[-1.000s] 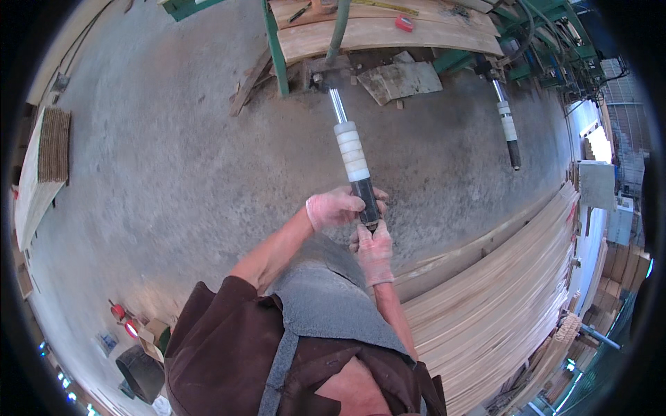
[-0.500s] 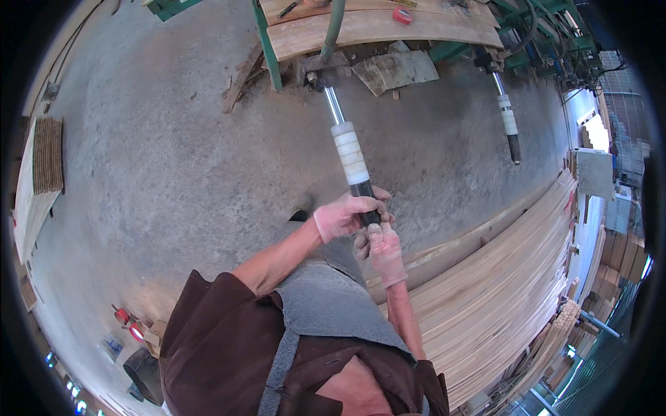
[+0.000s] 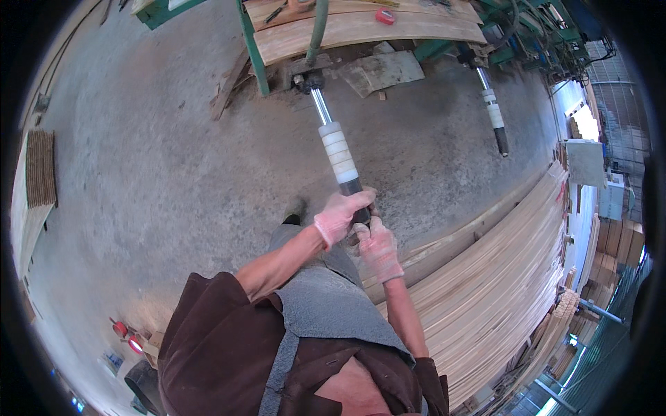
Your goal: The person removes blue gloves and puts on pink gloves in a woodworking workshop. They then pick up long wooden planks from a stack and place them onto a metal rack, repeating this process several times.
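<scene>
Left hand is clamping around the dark near end of a ringed rod, mid-frame; right hand is touching its tip. Cannot tell whether the right fingers are closing on anything. White collars are lining the rod toward a fitting, upper centre, below the table. Judged risk: gloves slipping on the smooth end, or fingers pinching if the rod shifts. Stacked boards are bounding the lower right, restricting the right elbow; concrete floor is extending leftward, offering more room.
</scene>
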{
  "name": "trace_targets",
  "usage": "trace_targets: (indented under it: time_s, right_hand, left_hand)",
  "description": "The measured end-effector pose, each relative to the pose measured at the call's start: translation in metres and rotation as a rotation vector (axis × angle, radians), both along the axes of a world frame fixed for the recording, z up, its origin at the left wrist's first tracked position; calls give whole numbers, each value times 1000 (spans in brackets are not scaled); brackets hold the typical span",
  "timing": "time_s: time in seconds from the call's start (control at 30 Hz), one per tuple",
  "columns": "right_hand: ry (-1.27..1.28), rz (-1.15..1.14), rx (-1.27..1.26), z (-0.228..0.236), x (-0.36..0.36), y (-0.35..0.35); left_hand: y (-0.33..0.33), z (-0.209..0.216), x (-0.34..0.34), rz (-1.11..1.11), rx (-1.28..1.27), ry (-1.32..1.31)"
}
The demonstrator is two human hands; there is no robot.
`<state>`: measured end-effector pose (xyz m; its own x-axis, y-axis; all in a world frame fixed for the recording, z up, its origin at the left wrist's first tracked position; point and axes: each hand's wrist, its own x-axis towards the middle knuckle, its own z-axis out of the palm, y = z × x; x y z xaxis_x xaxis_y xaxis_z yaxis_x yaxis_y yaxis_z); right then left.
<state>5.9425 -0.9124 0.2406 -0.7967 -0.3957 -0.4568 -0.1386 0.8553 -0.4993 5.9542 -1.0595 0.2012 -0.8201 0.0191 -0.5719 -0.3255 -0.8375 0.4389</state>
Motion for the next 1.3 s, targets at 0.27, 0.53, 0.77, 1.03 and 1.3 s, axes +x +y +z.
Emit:
trace_targets:
  time_s: [0.27, 0.53, 0.77, 1.03, 1.3]
  right_hand:
    - [-246, -308, -355, 10, 12, -6]
    - [-479, -329, -580, -2, 2, 3]
    - [72, -214, -197, -21, 27, -1]
    - [-459, -341, -490, 1, 3, 4]
    - [55, -137, -194, -19, 16, 8]
  left_hand:
    - [-25, -20, -1, -140, 384, 377]
    - [-13, 16, -1, -123, -15, -138]
    - [-23, -34, -8, -190, 554, 529]
    - [-7, 11, -3, -20, 43, -84]
    - [-35, -21, -5, -196, 458, 409]
